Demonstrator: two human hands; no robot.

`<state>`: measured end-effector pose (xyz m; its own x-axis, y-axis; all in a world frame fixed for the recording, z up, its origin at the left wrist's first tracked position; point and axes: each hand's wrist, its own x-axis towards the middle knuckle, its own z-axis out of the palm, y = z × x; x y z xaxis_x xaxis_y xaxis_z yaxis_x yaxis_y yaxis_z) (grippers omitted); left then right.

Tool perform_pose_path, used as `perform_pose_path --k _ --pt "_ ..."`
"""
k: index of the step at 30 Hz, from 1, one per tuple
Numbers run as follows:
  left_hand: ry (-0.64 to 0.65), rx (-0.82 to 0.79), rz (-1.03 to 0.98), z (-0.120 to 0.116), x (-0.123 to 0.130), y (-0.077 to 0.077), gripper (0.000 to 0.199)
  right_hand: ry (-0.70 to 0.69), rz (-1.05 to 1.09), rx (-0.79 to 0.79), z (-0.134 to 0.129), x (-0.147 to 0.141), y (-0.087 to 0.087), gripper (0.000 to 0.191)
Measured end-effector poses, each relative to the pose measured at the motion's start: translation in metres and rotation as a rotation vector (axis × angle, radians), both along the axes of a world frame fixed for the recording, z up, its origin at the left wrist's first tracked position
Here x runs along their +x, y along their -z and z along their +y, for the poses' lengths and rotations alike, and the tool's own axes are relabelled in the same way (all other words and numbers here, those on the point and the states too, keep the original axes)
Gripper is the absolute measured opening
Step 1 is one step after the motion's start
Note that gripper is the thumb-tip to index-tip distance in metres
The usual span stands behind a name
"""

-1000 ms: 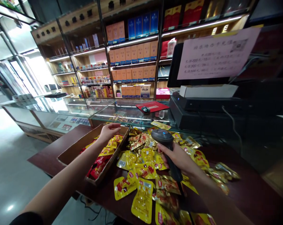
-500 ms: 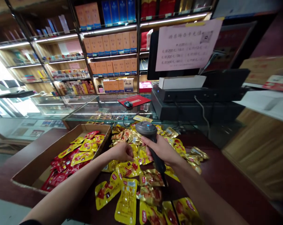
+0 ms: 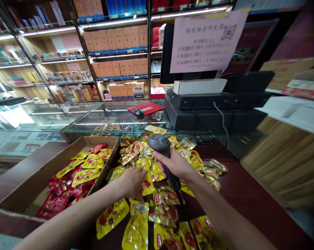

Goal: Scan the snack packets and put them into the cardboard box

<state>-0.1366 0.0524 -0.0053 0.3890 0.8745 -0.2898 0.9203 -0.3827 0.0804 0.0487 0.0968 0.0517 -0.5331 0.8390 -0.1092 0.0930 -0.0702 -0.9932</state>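
Note:
My right hand (image 3: 176, 163) is wrapped round the handle of a dark barcode scanner (image 3: 160, 143), which is held upright over the pile with a small blue light on its head. To its left, my left hand (image 3: 132, 180) reaches over the snack packets with thumb and fingers apart. A yellow snack packet (image 3: 147, 185) lies right at its fingertips; whether they touch it I cannot tell. Many yellow and gold packets are heaped beyond both hands. Nearer to me lie a yellow packet turned back side up (image 3: 136, 225) and a gold packet (image 3: 166, 196).
An open cardboard box (image 3: 2, 205) at the left holds red and yellow packets. Behind the pile stand a glass counter (image 3: 81, 119), a mouse (image 3: 138, 112) on a red mat, and a monitor bearing a paper sign (image 3: 206, 45). Shelves of boxed goods line the back.
My left hand has opened from a closed pinch and moved down and slightly left onto the packets. The scanner stays in my right hand; the whole view has shifted slightly.

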Motion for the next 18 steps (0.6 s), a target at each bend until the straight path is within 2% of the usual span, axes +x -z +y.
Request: perform_pose_path --k 6,10,13,16,18 --pt "-0.024 -0.035 -0.003 -0.001 0.000 -0.002 0.062 -0.002 -0.029 0.021 0.000 -0.002 0.006 0.036" --pt "-0.036 0.059 -0.133 0.003 -0.009 -0.009 0.053 -0.001 -0.002 0.003 0.000 -0.001 0.005 0.035" --pt "-0.194 0.052 -0.505 0.015 -0.022 -0.017 0.040 0.030 0.005 -0.025 0.001 0.002 0.002 0.035" --pt "-0.446 -0.192 -1.031 0.029 -0.036 -0.022 0.027 0.056 0.024 -0.038 0.003 0.004 0.000 0.034" --pt "-0.597 -0.376 -1.291 0.036 -0.046 -0.022 0.026 0.062 0.026 -0.046 0.003 0.004 -0.001 0.033"
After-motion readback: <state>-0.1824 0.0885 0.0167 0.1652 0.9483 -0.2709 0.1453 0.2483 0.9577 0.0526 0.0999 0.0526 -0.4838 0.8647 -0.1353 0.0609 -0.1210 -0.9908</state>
